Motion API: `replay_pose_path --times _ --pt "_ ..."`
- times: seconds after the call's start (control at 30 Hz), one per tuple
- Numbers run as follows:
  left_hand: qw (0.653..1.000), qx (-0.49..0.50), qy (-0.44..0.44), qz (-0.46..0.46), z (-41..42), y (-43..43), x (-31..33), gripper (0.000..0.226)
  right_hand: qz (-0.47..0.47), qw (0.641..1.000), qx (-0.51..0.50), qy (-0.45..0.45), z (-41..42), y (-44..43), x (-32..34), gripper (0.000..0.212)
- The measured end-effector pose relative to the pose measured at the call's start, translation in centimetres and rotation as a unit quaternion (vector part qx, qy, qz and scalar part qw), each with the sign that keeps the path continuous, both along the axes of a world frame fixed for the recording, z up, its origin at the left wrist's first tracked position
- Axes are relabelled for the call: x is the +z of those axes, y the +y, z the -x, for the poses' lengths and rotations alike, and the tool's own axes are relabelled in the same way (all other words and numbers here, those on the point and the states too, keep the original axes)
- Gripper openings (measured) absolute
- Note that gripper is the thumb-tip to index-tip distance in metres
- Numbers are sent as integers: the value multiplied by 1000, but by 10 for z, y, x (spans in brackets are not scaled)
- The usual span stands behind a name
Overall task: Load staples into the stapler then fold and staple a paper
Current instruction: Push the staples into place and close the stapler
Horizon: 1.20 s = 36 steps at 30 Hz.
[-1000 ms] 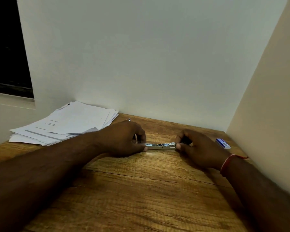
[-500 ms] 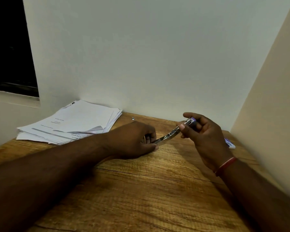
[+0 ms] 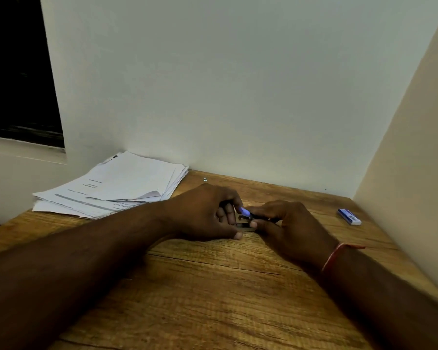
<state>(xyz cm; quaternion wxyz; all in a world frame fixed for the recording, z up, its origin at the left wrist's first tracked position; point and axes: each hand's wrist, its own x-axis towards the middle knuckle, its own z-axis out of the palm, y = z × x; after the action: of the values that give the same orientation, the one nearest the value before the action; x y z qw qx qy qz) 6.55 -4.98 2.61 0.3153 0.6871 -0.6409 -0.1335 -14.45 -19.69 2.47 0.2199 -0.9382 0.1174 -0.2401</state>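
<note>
Purple-capped stapler (image 3: pixel 245 211) sits gripped by my left hand (image 3: pixel 208 213) and right hand (image 3: pixel 286 223) together, so I judge it best to press it shut squarely, without twisting.

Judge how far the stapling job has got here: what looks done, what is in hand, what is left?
Done: nothing that shows for certain; whether staples are inside cannot be seen. In hand: the left hand and right hand both grip the stapler on the table, with the staple box lying apart to the right. Left: folding and stapling; the paper stack lies flat by the wall.
</note>
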Motion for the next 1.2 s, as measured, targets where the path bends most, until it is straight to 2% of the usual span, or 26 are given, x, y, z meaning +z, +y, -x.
replay_pose_path --times 0.1,0.2,0.33,0.6,1.2 --pt "999 3 16 29 1 2 2 48 -14 1000 -10 7 0 -3 -1 21" --pt "997 9 10 76 6 2 1 31 -64 998 -13 10 0 -3 -1 10" --pt "994 -2 -8 112 8 -1 -2 14 -67 998 -8 5 -3 -7 -6 14" --pt "997 36 14 65 9 -5 0 18 -70 997 -32 5 -8 -13 -11 17" --pt "996 60 38 62 17 -2 -1 16 -71 997 -43 5 -8 -10 -12 16"
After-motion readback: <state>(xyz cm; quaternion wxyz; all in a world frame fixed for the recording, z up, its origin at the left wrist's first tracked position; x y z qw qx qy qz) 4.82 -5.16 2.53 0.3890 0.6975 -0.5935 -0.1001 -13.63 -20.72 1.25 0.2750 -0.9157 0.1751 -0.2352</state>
